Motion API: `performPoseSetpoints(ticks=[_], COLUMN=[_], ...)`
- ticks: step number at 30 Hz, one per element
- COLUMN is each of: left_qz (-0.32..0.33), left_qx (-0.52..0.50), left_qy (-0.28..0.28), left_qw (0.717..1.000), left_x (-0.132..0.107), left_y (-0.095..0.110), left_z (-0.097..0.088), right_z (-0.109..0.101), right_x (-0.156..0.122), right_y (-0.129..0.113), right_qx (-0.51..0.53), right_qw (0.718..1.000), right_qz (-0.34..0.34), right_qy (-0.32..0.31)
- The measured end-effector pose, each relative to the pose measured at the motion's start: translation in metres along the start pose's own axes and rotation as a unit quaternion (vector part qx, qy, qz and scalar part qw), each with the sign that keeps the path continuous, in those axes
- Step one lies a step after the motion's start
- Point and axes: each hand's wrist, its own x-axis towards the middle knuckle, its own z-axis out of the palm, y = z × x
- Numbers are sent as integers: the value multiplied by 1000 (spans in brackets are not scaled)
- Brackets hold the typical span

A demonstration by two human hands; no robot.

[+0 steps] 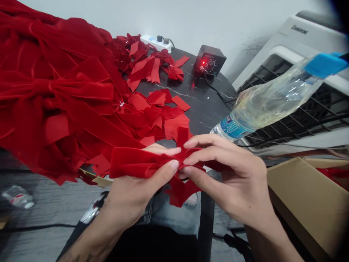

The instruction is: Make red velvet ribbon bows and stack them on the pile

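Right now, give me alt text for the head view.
The left hand and right hand pinch a red velvet bow over a dark marble table, beside a heap of similar bows; a blue-capped plastic bottle shows at right.

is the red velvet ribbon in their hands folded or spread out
Folded: the left hand and right hand pinch the red velvet ribbon together at its middle.

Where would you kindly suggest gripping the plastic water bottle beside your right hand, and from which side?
Probably its narrowing middle, from the right: the plastic water bottle lies tilted, blue-capped end raised, while your right hand crowds its base.
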Motion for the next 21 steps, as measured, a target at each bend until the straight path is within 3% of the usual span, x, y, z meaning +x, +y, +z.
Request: performPoseSetpoints(ticks=[4, 10, 18, 21], left_qz=[64, 65, 76, 45], left_qx=[76, 73, 63, 36], left_qy=[9, 11, -57, -54], left_qw=[995, 995, 993, 997], left_x=[-2, 0, 6, 8], left_y=[0, 2, 4, 1], left_z=[-1, 0, -11, -14], right_z=[6, 9, 22, 25], right_x=[-3, -5, -6, -4], right_y=[5, 5, 9, 7], right_qx=[54, 58, 161, 172], right_qw=[998, 998, 978, 973], right_qz=[24, 14, 102, 128], right_qy=[31, 31, 79, 86])
